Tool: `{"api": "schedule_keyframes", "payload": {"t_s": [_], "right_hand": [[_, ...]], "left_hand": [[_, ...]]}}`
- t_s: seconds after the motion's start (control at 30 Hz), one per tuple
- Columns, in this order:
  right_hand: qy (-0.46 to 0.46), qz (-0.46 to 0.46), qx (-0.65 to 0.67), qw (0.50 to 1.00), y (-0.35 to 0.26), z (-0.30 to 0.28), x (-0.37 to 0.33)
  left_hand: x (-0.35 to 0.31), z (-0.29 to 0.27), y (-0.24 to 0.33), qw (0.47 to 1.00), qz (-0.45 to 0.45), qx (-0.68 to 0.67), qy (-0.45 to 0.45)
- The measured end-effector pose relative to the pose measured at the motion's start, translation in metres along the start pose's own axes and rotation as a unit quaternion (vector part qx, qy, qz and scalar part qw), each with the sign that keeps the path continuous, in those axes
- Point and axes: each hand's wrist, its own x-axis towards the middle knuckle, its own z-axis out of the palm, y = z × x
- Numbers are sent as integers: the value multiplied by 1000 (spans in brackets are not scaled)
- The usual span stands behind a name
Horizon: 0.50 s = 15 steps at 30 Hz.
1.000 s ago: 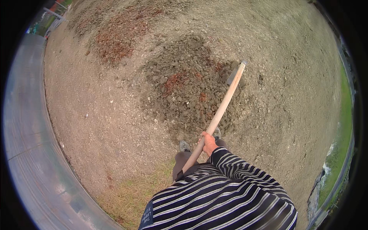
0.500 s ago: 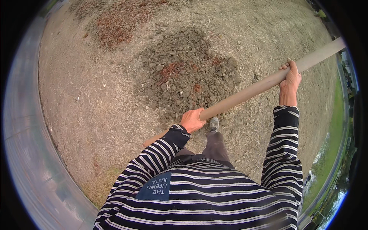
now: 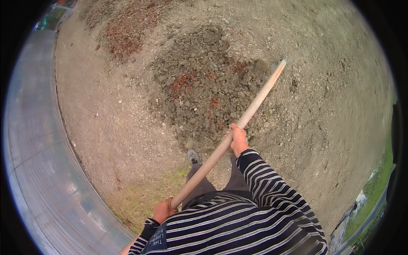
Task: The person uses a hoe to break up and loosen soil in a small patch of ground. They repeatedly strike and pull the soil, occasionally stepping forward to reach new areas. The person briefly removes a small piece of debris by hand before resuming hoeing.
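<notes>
A long-handled hoe slants across my front, its pale wooden shaft running from low left to upper right. My left hand is closed round the shaft's near end beside my waist. Further up, my right hand grips the middle of the shaft. At the far end a small grey metal head shows only in part, by the right edge of a mound of dark clumpy soil. Reddish-brown bits lie in patches on that mound.
Beyond the mound, at the upper left, is a larger heap of reddish material. A long plastic-sheeted structure borders the left side. Dry grass grows near my feet, and a green strip runs along the lower right.
The hoe has swung from pointing far right to upper right, and its head has come into view by the mound. Both hands have moved left and closer to my body, still gripping the shaft.
</notes>
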Motion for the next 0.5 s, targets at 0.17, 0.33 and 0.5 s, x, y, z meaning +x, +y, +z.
{"api": "schedule_keyframes", "payload": {"t_s": [0.17, 0.33, 0.5], "right_hand": [[-155, 41, 66, 985, -81, 65, -8], [-120, -11, 78, 990, -125, 76, 39], [-32, -22, 1, 999, -47, 20, 23]], "left_hand": [[-15, -135, 85, 962, 6, 246, 115], [-19, -130, 101, 908, 51, 316, 270], [-19, -18, -5, 978, 17, 164, 125]]}}
